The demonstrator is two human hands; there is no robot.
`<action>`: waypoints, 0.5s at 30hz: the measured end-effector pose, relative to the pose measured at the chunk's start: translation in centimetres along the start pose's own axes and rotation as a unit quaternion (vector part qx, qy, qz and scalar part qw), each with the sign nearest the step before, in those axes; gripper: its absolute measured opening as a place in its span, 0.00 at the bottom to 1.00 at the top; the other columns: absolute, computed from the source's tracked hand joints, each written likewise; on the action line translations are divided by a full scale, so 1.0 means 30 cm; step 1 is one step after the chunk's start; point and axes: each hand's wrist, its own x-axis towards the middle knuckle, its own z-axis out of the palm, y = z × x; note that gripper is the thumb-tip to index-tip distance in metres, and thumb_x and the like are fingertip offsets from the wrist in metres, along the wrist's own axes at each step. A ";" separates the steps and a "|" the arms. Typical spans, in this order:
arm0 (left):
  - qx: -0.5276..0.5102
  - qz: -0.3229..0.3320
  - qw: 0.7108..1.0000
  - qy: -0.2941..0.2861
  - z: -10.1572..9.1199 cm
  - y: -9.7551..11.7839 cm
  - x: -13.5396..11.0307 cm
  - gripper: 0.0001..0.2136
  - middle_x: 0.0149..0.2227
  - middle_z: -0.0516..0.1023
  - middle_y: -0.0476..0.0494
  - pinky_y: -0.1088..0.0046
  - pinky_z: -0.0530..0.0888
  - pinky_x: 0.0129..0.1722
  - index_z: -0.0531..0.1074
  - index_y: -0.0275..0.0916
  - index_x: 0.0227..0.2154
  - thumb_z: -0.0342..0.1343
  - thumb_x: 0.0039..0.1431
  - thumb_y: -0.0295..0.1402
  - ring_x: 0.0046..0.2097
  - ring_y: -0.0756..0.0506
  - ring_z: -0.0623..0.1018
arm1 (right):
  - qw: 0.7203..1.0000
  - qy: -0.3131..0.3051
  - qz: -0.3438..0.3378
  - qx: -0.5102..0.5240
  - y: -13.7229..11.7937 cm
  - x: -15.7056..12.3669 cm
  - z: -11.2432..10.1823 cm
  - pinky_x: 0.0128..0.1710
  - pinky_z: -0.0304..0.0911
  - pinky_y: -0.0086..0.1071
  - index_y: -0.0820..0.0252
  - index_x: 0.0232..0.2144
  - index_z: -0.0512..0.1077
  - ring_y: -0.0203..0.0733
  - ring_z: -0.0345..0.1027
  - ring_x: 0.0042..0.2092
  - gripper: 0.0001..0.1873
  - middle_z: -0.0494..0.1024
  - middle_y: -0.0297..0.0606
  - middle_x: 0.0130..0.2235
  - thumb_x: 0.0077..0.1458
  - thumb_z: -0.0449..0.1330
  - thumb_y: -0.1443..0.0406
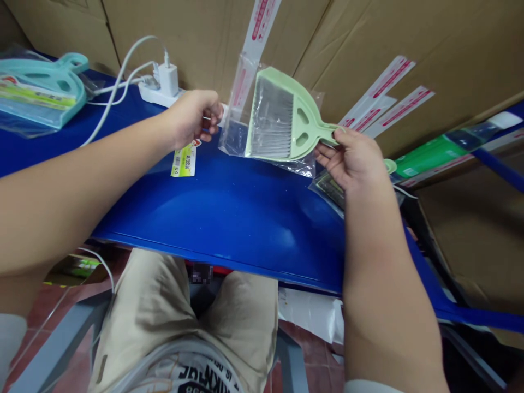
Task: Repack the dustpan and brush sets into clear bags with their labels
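Note:
A light green dustpan [309, 109] with a grey-bristled brush [272, 117] nested in it sits inside a clear plastic bag [235, 136], raised above the blue table. My right hand [354, 155] grips the dustpan's handle, thumb on top and fingers below. At the bag's left edge, my left hand [200, 117] is closed, its fingertips seemingly pinching the plastic; the exact contact is hard to see. Below that hand lies a yellow-green and white label card [184, 159] on the blue table [229, 213].
A bagged light blue dustpan [67, 82] lies at the left. Behind my left hand are a white power strip [153, 97], a charger [168, 79] and cables. Cardboard boxes [204, 43] line the back. A green-labelled bottle [434, 153] lies at the right, near a bagged dark item [331, 188].

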 end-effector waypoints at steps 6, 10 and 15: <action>0.012 0.021 0.999 -0.040 0.021 -0.011 -0.019 0.13 0.33 0.81 0.45 0.69 0.73 0.40 0.77 0.40 0.36 0.58 0.76 0.41 0.43 0.44 0.79 | 1.000 0.013 0.014 -0.001 -0.009 -0.019 0.017 0.36 0.75 0.29 0.54 0.32 0.75 0.36 0.77 0.30 0.15 0.83 0.36 0.31 0.69 0.57 0.74; 0.058 0.080 0.995 0.025 0.031 -0.035 -0.006 0.10 0.27 0.73 0.49 0.70 0.69 0.34 0.76 0.40 0.29 0.62 0.68 0.26 0.34 0.47 0.75 | 0.998 -0.050 -0.001 -0.037 0.020 0.021 -0.020 0.41 0.82 0.32 0.52 0.35 0.76 0.39 0.82 0.35 0.05 0.84 0.35 0.33 0.66 0.66 0.66; 0.081 0.080 0.993 0.042 0.020 -0.031 0.000 0.09 0.28 0.75 0.45 0.66 0.76 0.40 0.77 0.41 0.26 0.65 0.63 0.28 0.39 0.42 0.81 | 0.994 -0.080 -0.022 -0.070 0.048 0.078 -0.067 0.46 0.85 0.38 0.52 0.36 0.77 0.44 0.86 0.42 0.07 0.86 0.38 0.38 0.62 0.72 0.61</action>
